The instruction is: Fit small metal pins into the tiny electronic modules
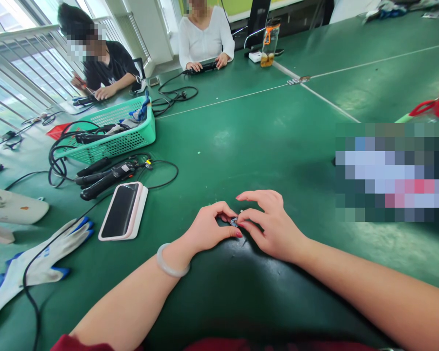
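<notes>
A tiny dark and silvery-blue piece (234, 222) sits between my fingertips, just above the green table; its kind is too small to make out. My left hand (212, 226), with a pale bangle (172, 261) on its wrist, is closed on the piece from the left, thumb and bent fingers around it. From the right, the thumb and a finger of my right hand (272, 224) pinch at the same piece, while its index finger is raised and curved above. My fingers hide part of the piece.
Left of my hands lie a phone (120, 210) on a white box, black corded hair tools (111, 174) and a white-blue glove (40, 253). Behind them stands a green basket (149, 129) with more tools. Two people sit across the table (219, 165). A bottle (269, 44) stands far back.
</notes>
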The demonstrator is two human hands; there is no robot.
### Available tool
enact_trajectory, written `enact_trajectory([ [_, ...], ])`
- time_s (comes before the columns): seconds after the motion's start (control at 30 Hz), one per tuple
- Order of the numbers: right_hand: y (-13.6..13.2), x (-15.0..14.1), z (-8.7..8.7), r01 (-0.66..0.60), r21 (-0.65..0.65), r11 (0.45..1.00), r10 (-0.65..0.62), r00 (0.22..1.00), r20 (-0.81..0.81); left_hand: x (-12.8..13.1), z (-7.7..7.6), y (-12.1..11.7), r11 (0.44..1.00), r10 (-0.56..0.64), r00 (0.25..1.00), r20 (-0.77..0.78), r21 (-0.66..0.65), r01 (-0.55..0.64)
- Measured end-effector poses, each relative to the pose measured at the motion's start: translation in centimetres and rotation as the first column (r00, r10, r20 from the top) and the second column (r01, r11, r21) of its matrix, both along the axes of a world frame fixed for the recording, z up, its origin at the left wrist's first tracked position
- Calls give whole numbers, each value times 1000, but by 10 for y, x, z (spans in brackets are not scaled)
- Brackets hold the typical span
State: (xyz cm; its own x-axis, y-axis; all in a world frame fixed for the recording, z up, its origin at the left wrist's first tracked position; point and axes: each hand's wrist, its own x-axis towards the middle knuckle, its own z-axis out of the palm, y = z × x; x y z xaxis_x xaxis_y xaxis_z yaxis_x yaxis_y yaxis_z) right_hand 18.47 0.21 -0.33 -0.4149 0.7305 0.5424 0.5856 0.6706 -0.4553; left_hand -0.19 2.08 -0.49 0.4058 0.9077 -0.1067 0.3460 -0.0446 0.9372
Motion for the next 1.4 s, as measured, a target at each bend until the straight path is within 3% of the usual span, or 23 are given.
enact_trajectory([
  [0.2, 2, 1, -3, 11, -88, 996, -11, 1000, 9, 0, 0, 1, 1000, -7, 1000, -10, 19, 7],
  [0.77, 1, 1, 0, 31, -159, 987, -30, 1000, 8, 0, 1, -1, 1000, -13, 1000, -26, 23, 14],
  [1.17, 1, 0, -1, -12, -94, 995, 13, 1000, 12, 0, 0, -1, 999, -35, 998, -58, 32, 37],
  [1.4, 3, 0, -4, -9, 2, 1000, 9, 996, 92, 0, 1, 0, 998, -40, 997, -70, 41, 42],
])
